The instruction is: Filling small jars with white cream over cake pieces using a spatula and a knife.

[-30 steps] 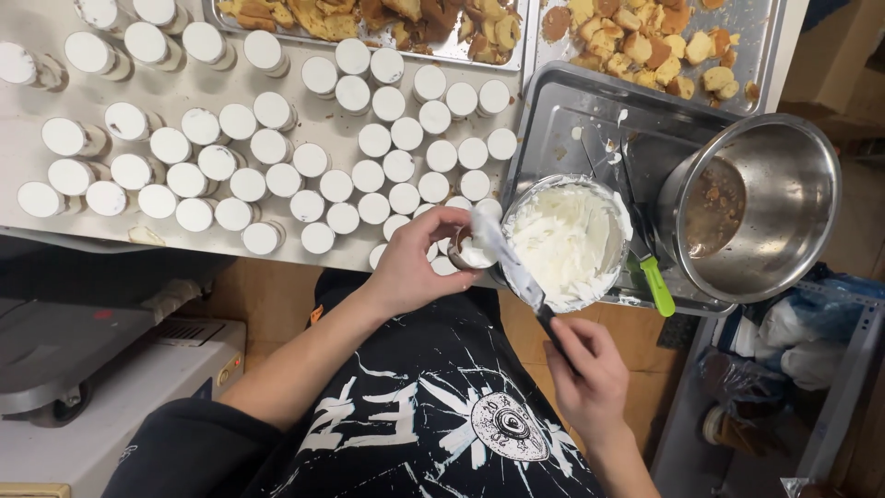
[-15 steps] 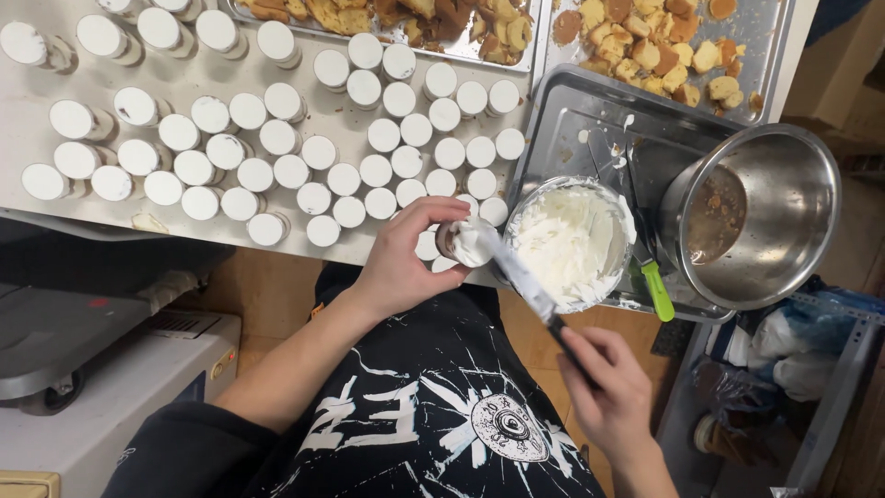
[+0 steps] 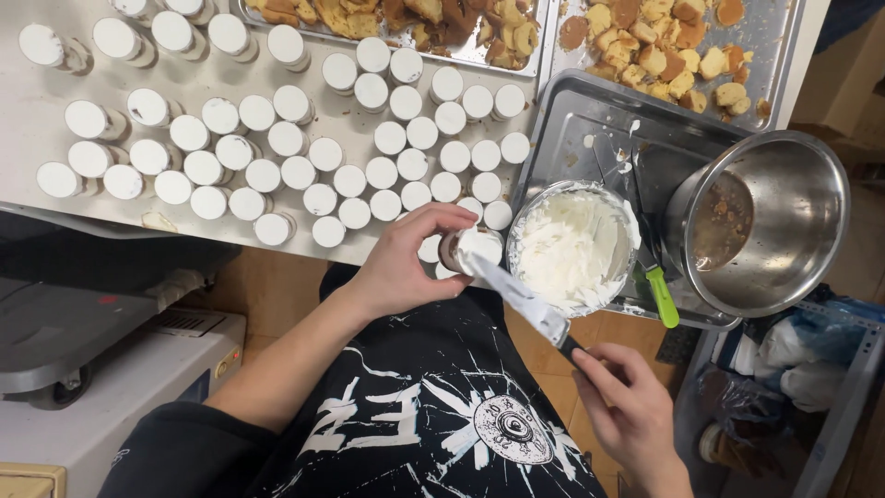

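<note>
In left hand (image 3: pixel 406 263) — cream-topped cup (image 3: pixel 468 249)

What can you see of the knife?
The knife is a flat, blunt-tipped spatula type with a pale metal blade and a dark handle. The blade is smeared with white cream. It lies at a slant, its tip on the cream-topped cup that the left hand holds, and the handle runs down into the right hand, which grips it. It passes just left of the cream bowl; whether it touches the bowl cannot be told.
</note>
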